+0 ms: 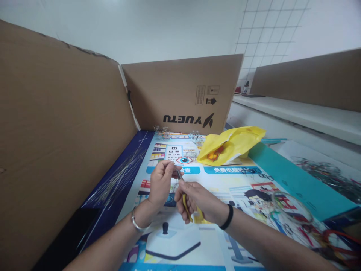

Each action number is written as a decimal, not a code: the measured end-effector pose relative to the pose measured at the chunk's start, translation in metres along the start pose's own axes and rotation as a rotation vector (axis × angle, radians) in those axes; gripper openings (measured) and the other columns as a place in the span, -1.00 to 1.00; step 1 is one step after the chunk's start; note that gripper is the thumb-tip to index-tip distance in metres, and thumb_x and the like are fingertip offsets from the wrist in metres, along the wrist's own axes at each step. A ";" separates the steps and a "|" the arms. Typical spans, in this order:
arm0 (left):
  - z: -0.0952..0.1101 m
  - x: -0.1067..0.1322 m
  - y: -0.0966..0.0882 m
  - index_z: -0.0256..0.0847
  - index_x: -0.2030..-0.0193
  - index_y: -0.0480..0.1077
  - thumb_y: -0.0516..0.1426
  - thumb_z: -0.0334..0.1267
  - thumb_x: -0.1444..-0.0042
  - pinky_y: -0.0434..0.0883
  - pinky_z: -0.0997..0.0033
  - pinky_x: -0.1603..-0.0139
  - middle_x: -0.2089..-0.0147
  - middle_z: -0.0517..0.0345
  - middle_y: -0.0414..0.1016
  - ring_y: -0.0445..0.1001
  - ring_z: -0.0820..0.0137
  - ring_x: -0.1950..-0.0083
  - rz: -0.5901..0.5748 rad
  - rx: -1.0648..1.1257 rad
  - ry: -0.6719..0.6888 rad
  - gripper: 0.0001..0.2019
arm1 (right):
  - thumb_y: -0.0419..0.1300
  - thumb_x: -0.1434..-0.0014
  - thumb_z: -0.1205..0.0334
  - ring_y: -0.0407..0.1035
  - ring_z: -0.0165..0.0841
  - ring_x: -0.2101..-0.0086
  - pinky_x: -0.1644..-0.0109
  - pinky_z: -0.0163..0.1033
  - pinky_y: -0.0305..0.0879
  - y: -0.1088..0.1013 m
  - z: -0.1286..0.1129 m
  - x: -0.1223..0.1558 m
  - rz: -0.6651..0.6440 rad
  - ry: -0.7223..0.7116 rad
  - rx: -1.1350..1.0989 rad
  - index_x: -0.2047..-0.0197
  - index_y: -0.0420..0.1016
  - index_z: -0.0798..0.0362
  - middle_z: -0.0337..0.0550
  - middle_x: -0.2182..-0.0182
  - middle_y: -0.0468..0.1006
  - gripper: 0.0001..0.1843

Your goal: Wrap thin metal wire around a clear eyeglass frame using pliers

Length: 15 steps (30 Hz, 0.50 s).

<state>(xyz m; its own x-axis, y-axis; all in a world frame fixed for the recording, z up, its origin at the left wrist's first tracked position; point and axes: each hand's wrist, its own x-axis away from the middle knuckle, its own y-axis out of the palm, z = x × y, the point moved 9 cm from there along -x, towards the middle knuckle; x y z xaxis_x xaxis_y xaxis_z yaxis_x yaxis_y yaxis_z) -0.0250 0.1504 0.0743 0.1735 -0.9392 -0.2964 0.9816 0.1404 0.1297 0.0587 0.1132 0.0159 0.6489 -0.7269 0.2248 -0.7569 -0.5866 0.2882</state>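
Observation:
My left hand (161, 180) is raised over the printed poster (225, 180), its fingers pinched on a thin metal wire piece (170, 163) too small to name. My right hand (194, 199) is closed round yellow-handled pliers (184, 199), whose dark tip (179, 174) points up toward the left fingers and nearly touches what they hold. A silver bangle is on my left wrist and a black band on my right. Both hands hover close together near the middle of the table.
Cardboard walls stand left (56, 143) and behind (183, 94). A bundle of thin metal wires (118, 177) lies at the left, a yellow plastic bag (231, 145) behind the hands, small clear parts (162, 131) at the back, a clear round dish (291, 207) and tangled frames (329, 177) on the right.

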 end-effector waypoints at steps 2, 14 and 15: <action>0.001 0.000 0.000 -0.23 0.34 0.28 0.06 -0.14 -0.08 0.41 0.41 0.36 0.39 0.15 0.52 0.48 0.44 0.43 -0.003 -0.021 0.016 -0.81 | -0.05 -0.06 -0.28 0.27 -0.46 0.72 0.67 -0.36 0.22 -0.002 -0.001 0.000 0.012 -0.013 0.015 0.41 0.28 0.10 -0.28 0.70 0.38 -0.45; -0.004 -0.002 0.002 -0.23 0.38 0.23 0.10 -0.24 -0.05 0.34 0.52 0.45 0.49 0.24 0.46 0.40 0.53 0.51 -0.029 0.026 -0.020 -0.87 | -0.07 -0.14 0.01 0.17 -0.49 0.81 0.75 -0.44 0.08 -0.016 -0.012 0.001 0.142 -0.051 0.263 0.42 0.21 0.08 -0.39 0.81 0.27 -0.70; -0.006 -0.003 0.003 -0.23 0.38 0.23 0.11 -0.23 -0.05 0.34 0.51 0.45 0.50 0.24 0.45 0.41 0.52 0.52 -0.036 0.059 -0.047 -0.86 | -0.06 -0.14 0.01 0.16 -0.50 0.81 0.75 -0.44 0.07 -0.021 -0.016 0.002 0.167 -0.066 0.271 0.42 0.21 0.08 -0.40 0.82 0.26 -0.70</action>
<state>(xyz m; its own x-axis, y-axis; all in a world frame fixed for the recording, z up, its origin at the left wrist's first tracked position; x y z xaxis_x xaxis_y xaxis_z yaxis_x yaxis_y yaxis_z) -0.0219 0.1553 0.0701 0.1326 -0.9573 -0.2569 0.9804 0.0885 0.1761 0.0768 0.1297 0.0257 0.5146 -0.8373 0.1847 -0.8511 -0.5249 -0.0082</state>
